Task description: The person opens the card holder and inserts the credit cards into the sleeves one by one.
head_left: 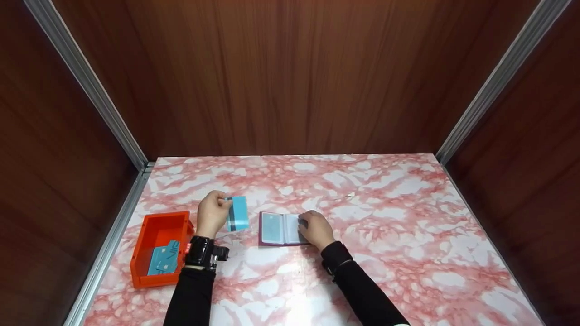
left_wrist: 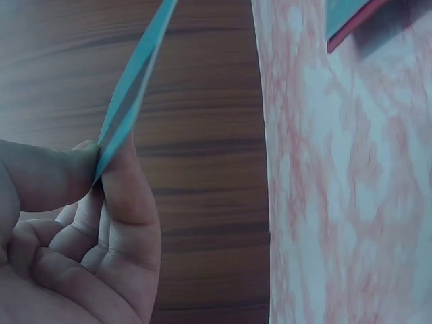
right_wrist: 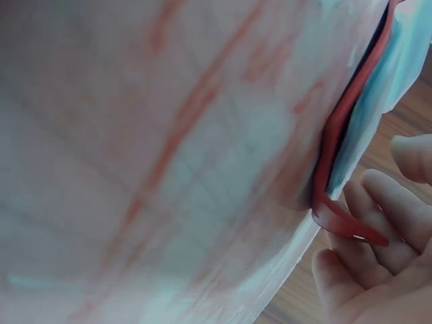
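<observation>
"Blue card (head_left: pixel 239 213) first in my mind, but what surrounds it, biggest thing down?"

"A pink-and-white marbled counter (head_left: pixel 389 213), with an orange bin (head_left: pixel 154 281) at its left. Right of the bin, well apart, a card holder (head_left: pixel 284 228) lies spread, its fold running away from the person."

"And the hands?"

"The right hand (head_left: pixel 317 230) is at the holder's right edge, fingers partly curled, the red cover touching them. In the right wrist view the thumb stands apart, so I cannot tell whether it grips. The left hand (head_left: pixel 213 215) has thumb and forefinger closed together on the card, its other fingers curled in."

"Where exactly is the card?"

"Between bin and holder, just right of the left fingers, which pinch its left edge near the far end. Similar cards (head_left: pixel 165 259) lie in the bin."

"Which relation counts most?"

"The sideways one, I'd judge: the holder is to the card's right, near but not touching. The card's long axis runs nearly parallel to the fold. The left hand is nearer the card; the right is beyond the fold."

"Smallest detail?"

"A dark stripe (head_left: pixel 232 217) along the card's left side."
</observation>
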Available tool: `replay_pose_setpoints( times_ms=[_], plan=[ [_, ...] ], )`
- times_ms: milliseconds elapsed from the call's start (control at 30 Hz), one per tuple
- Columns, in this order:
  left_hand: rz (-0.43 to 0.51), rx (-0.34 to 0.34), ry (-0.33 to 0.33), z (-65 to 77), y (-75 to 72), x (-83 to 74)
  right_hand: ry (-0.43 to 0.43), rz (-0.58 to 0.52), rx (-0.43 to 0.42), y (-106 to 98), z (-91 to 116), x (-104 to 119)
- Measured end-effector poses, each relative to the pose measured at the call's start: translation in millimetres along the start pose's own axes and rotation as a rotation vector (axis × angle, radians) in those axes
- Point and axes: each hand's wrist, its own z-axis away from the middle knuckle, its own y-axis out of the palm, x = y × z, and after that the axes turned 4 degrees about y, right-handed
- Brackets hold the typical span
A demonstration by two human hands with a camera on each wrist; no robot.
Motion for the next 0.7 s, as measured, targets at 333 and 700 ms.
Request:
replay_pose_setpoints(
  times_ms=[333,700],
  plan=[
    [0.067,0.04,0.024,3.4,33.1,-7.1,0.011,-0.234,-0.016,-15,-9,27],
    [0.101,0.067,0.037,6.1,63.4,-18.2,0.112,-0.504,0.064,-25,-13,58]
  ],
)
